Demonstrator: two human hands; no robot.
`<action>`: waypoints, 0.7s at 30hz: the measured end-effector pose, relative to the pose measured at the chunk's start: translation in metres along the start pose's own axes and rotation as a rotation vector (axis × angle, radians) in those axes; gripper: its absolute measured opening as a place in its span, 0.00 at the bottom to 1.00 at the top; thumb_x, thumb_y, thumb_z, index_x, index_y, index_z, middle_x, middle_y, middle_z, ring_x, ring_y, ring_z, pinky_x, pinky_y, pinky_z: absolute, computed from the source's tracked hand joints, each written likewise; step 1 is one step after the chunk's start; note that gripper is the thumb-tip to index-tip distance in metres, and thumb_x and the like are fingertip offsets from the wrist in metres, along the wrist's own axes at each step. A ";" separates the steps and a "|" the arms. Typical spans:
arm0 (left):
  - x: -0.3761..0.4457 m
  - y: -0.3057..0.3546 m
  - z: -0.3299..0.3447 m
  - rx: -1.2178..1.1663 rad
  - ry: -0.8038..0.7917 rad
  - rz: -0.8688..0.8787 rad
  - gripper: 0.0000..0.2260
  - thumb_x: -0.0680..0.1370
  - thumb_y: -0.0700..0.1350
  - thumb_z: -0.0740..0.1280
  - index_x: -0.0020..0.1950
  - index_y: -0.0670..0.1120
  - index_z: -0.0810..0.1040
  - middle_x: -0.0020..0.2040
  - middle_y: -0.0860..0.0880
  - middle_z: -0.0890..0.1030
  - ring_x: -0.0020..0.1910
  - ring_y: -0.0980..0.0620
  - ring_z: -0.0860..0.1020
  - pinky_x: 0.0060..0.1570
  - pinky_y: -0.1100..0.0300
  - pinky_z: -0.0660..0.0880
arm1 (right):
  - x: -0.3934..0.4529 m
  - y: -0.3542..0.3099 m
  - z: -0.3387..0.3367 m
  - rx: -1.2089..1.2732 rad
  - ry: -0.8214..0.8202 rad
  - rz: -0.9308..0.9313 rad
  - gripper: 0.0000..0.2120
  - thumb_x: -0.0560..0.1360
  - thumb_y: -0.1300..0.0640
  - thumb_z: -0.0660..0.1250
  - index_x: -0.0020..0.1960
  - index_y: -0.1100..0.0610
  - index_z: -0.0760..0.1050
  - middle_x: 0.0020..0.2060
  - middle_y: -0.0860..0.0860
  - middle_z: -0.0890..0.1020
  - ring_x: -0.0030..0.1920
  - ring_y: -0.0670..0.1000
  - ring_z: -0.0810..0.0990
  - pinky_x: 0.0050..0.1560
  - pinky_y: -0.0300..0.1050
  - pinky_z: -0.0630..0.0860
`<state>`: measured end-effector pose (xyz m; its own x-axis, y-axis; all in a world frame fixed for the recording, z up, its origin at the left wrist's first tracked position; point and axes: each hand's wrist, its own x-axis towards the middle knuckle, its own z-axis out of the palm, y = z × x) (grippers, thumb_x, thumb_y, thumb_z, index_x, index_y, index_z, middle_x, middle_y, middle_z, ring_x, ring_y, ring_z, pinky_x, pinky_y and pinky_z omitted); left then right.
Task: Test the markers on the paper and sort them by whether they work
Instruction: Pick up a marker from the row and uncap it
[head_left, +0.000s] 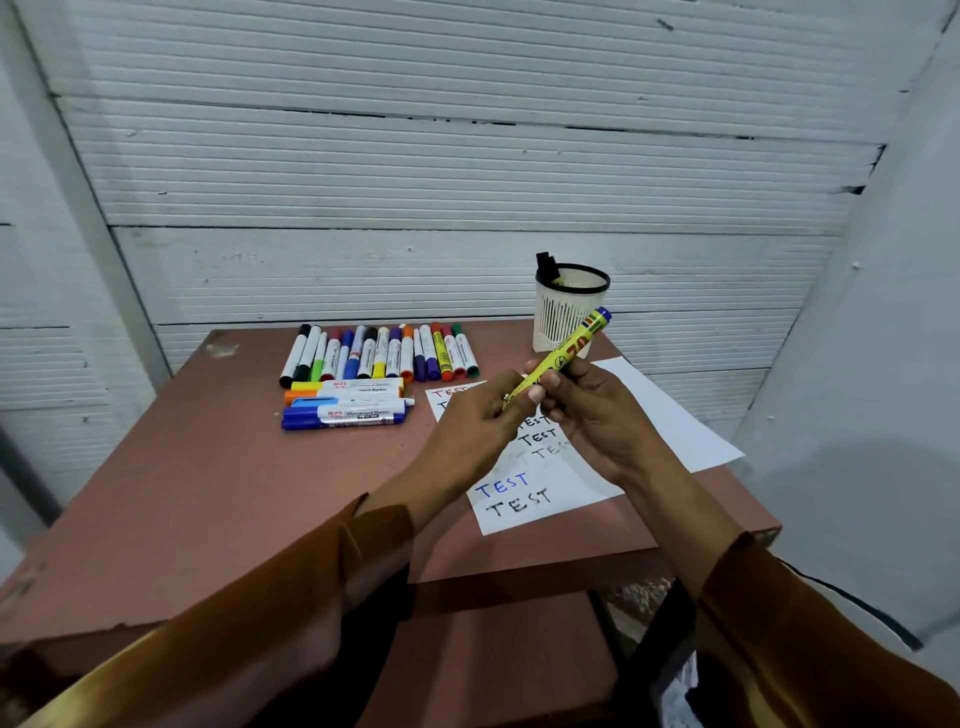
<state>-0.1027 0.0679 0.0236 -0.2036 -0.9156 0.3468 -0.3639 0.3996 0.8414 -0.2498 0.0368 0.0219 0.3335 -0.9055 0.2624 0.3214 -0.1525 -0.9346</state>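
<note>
Reddish table (208, 467), paper (545, 499) beneath, yellow marker (563, 358) gripped between left hand (478, 415) and right hand (597, 410)

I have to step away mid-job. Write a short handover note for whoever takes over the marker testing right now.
Left hand and right hand both grip the yellow marker above the paper, cap end up toward the pen cup.
Done: several "TEST" lines on the paper; one black marker in the cup.
Left: test the yellow one, then the upright row and the four lying crosswise. Which group is already tested cannot be told.
</note>
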 end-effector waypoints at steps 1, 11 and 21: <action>-0.001 0.002 -0.002 0.003 -0.030 -0.018 0.07 0.80 0.51 0.58 0.46 0.55 0.75 0.31 0.54 0.74 0.28 0.61 0.69 0.32 0.65 0.67 | -0.001 -0.002 0.001 -0.036 0.005 -0.001 0.13 0.61 0.49 0.73 0.43 0.54 0.82 0.31 0.45 0.79 0.31 0.41 0.72 0.33 0.32 0.69; -0.009 0.003 -0.002 0.325 0.065 0.040 0.14 0.81 0.49 0.56 0.61 0.44 0.73 0.45 0.43 0.80 0.42 0.47 0.76 0.37 0.56 0.70 | -0.003 -0.001 0.009 -0.100 -0.022 0.044 0.11 0.66 0.56 0.69 0.47 0.58 0.77 0.31 0.47 0.78 0.33 0.43 0.72 0.33 0.33 0.68; -0.008 0.009 -0.001 -0.444 -0.051 -0.268 0.21 0.77 0.63 0.53 0.39 0.49 0.73 0.23 0.53 0.65 0.21 0.56 0.57 0.23 0.67 0.54 | 0.001 -0.006 0.005 0.059 -0.055 -0.019 0.18 0.58 0.45 0.78 0.43 0.54 0.83 0.30 0.47 0.78 0.30 0.43 0.74 0.33 0.32 0.70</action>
<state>-0.1030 0.0791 0.0287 -0.2043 -0.9753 0.0840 0.0091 0.0839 0.9964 -0.2467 0.0388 0.0292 0.3741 -0.8794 0.2945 0.3791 -0.1448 -0.9140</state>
